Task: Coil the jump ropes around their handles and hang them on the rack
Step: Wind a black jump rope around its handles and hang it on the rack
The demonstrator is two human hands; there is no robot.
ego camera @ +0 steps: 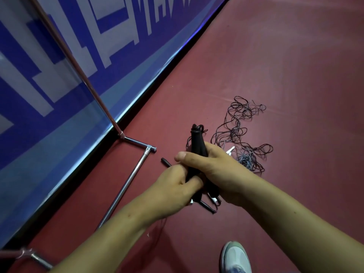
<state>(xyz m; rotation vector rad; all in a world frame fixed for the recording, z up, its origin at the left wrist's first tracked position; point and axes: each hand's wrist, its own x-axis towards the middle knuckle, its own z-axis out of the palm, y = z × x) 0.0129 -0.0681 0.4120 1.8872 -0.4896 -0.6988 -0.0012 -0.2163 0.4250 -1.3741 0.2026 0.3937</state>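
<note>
You are at the coiling step: the pair of black handles [197,142] is held upright over the floor [285,56], just right of the rack [126,186] base. Your right hand [214,168] has its fingers wrapped round the handles' middle, thumb pressed across the front; your left hand [175,188] has its fingers curled round their lower end. How much cord is already wound cannot be told. Next, secure the wrap, then lift the bundle left to the rack. Open floor lies right and ahead; the blue banner wall [59,95] closes the left. Avoid the tangled ropes [244,133] and the loose handle [165,161] underfoot.
</note>
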